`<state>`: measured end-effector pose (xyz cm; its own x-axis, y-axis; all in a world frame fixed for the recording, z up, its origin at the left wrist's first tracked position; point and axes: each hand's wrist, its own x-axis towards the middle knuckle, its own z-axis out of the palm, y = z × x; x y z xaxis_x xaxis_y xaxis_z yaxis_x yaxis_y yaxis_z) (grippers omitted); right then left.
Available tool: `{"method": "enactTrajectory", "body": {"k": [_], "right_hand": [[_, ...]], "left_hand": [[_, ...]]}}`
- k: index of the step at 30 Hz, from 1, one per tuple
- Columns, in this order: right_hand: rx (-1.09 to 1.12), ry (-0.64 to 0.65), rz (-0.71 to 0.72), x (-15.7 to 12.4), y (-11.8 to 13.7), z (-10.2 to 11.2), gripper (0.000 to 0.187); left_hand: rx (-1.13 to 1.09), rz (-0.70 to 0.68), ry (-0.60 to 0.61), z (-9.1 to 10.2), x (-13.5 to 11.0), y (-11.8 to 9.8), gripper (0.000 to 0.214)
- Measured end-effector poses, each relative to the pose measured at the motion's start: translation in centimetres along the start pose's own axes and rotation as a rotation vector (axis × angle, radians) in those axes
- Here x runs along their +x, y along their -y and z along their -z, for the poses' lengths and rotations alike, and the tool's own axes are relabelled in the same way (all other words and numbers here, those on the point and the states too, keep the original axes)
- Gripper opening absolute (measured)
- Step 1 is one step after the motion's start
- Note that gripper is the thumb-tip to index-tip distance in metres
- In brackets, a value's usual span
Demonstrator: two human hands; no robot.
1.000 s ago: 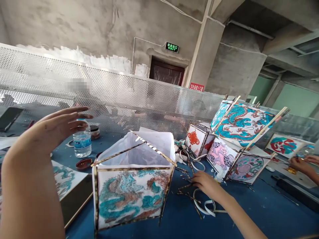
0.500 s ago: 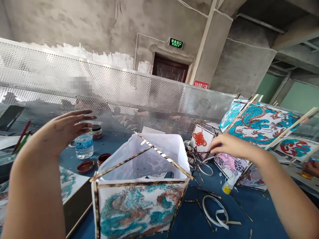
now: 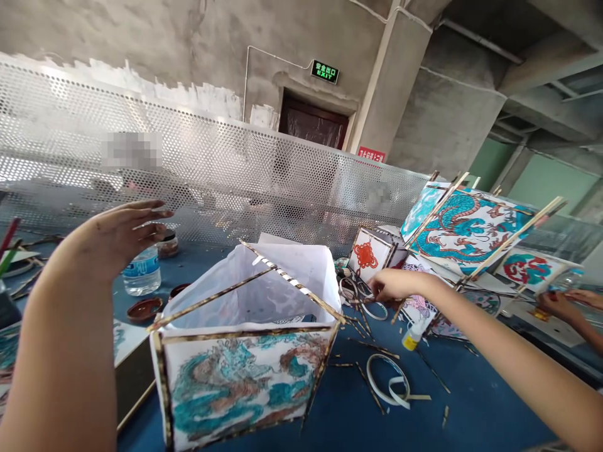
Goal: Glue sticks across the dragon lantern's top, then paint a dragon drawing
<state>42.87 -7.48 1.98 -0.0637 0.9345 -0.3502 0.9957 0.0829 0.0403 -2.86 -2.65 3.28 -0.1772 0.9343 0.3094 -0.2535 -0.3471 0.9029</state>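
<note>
My left hand (image 3: 127,235) hangs in the air at the left with its fingers stretched out and nothing in them. Behind it a water bottle (image 3: 142,273) stands on the table. My right hand (image 3: 393,284) reaches to the back right, its fingers bent down and closed among thin brown sticks (image 3: 362,320) and tape rolls; whatever they hold is hidden. Between my arms stands a paper lantern (image 3: 245,383) with a teal and brown dragon painting and a frame of scorched sticks. Two sticks cross over its open top, one with white tape wound round it (image 3: 294,284).
A tape roll (image 3: 389,380), a glue bottle (image 3: 413,334) and loose sticks lie right of the lantern. Larger dragon panels (image 3: 475,229) stand behind my right arm. A brown lid (image 3: 144,309) is at the left. Another person's hands (image 3: 563,307) are at the far right.
My right hand has moved a little left and down, and its fingers have bent closer together among the sticks. My left hand stays raised and open. The view has shifted slightly right.
</note>
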Motion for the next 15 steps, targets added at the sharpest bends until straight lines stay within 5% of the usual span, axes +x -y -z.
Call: {"method": "enactTrajectory", "body": {"k": [8, 15], "right_hand": [[-0.111, -0.26, -0.041, 1.3, -0.5, 0.2, 0.014], [-0.124, -0.392, 0.028, 1.5, -1.3, 1.3, 0.022]], "left_hand": [[-0.02, -0.008, -0.103, 0.2, -1.1, -1.0, 0.028], [-0.009, 0.083, 0.017, 1.6, 0.5, -0.3, 0.02]]}}
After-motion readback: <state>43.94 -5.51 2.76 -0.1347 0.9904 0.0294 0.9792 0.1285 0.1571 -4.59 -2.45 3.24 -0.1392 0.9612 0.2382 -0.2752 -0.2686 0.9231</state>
